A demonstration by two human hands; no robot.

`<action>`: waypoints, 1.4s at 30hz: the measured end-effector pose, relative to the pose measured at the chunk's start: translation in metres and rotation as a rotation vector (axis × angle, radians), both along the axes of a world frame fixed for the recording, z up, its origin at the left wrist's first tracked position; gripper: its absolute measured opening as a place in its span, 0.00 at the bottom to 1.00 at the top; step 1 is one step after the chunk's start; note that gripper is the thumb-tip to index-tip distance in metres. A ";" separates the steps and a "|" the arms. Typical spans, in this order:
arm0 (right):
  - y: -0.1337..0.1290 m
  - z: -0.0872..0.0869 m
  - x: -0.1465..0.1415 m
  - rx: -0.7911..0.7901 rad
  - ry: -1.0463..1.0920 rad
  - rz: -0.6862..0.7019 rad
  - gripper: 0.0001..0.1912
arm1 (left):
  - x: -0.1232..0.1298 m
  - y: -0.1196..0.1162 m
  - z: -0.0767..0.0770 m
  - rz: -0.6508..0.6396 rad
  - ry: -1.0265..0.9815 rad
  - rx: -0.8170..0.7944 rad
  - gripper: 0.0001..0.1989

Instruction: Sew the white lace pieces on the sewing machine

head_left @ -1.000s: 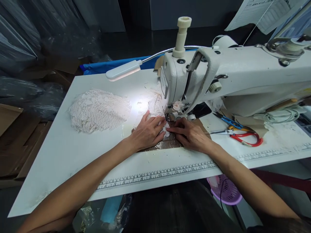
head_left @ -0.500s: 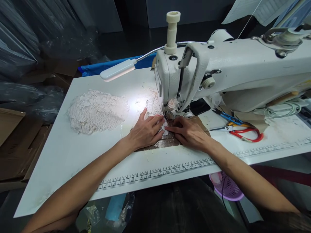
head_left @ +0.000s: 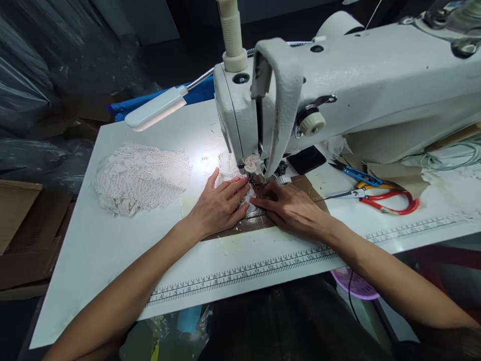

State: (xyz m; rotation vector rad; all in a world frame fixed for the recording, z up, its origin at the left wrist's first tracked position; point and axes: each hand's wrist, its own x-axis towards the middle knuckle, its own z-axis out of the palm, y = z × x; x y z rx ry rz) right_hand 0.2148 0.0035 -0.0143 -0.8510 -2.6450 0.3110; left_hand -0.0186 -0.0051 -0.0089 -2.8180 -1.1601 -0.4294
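Note:
My left hand lies palm down with fingers stretched out, the fingertips pressing on a strip of white lace close to the sewing machine's needle area. My right hand is on the other side of the strip, its fingers bent and its index fingertip touching the lace edge; the fingers look closed on it, though the thumb is partly hidden. The sewing machine's head stands directly above, with a pale fabric flower on its front. Brown tape covers the bed under the hands. Needle and presser foot are mostly hidden.
A heap of white lace lies to the left under a lamp. Red-handled scissors, blue snips and a black phone lie on the right. A printed ruler runs along the table's front edge.
My view has shifted closer, so the machine looks larger and further left. Both hands stay at the lace by the needle area, their pose nearly the same.

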 end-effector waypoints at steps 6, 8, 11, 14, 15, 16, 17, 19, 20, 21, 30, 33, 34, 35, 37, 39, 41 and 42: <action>-0.001 0.001 0.000 0.004 0.014 -0.007 0.17 | 0.000 -0.001 -0.001 0.002 0.009 0.042 0.17; 0.000 0.000 0.000 0.003 0.019 -0.010 0.17 | 0.000 -0.001 -0.002 -0.003 0.005 0.050 0.17; 0.000 0.000 0.000 -0.012 0.028 -0.007 0.17 | 0.000 -0.001 -0.002 -0.010 -0.013 0.057 0.17; 0.000 0.000 0.000 -0.023 0.035 0.001 0.17 | 0.000 -0.002 -0.003 -0.005 -0.032 0.048 0.17; 0.000 0.000 0.000 -0.025 0.034 0.002 0.17 | 0.000 -0.002 -0.003 -0.003 -0.036 0.043 0.17; 0.000 0.000 0.000 -0.028 0.035 0.001 0.17 | 0.001 -0.002 -0.003 0.000 -0.039 0.037 0.17; -0.001 -0.001 0.000 -0.031 0.038 0.000 0.17 | 0.001 -0.002 -0.003 0.002 -0.041 0.031 0.17; -0.001 -0.001 0.000 -0.035 0.048 -0.003 0.17 | 0.001 -0.003 -0.003 0.004 -0.043 0.025 0.17; -0.001 -0.001 0.000 -0.035 0.055 -0.004 0.17 | 0.002 -0.003 -0.003 0.006 -0.045 0.025 0.17; -0.001 -0.002 0.000 -0.036 0.059 -0.004 0.17 | 0.002 -0.003 -0.003 0.009 -0.049 0.027 0.17; 0.001 -0.008 0.002 -0.026 0.089 -0.010 0.18 | 0.002 -0.006 -0.004 0.021 -0.054 0.042 0.18; 0.001 -0.009 0.003 -0.030 0.102 -0.001 0.18 | 0.003 -0.007 -0.004 0.019 -0.021 0.031 0.18; 0.002 -0.009 0.003 -0.034 0.100 -0.001 0.18 | 0.003 -0.007 -0.004 0.013 -0.015 0.034 0.18; 0.002 -0.008 0.003 -0.036 0.097 -0.004 0.17 | 0.003 -0.007 -0.005 0.006 -0.014 0.043 0.17; 0.001 -0.008 0.002 -0.038 0.090 -0.010 0.17 | 0.003 -0.007 -0.006 -0.008 -0.019 0.071 0.16; 0.001 -0.007 0.002 -0.037 0.089 -0.009 0.17 | 0.003 -0.007 -0.007 -0.014 -0.016 0.097 0.15; 0.001 -0.007 0.002 -0.036 0.090 -0.008 0.17 | 0.004 -0.007 -0.007 -0.014 -0.005 0.111 0.15; 0.001 -0.007 0.002 -0.035 0.089 -0.009 0.17 | 0.004 -0.007 -0.006 -0.013 0.001 0.112 0.15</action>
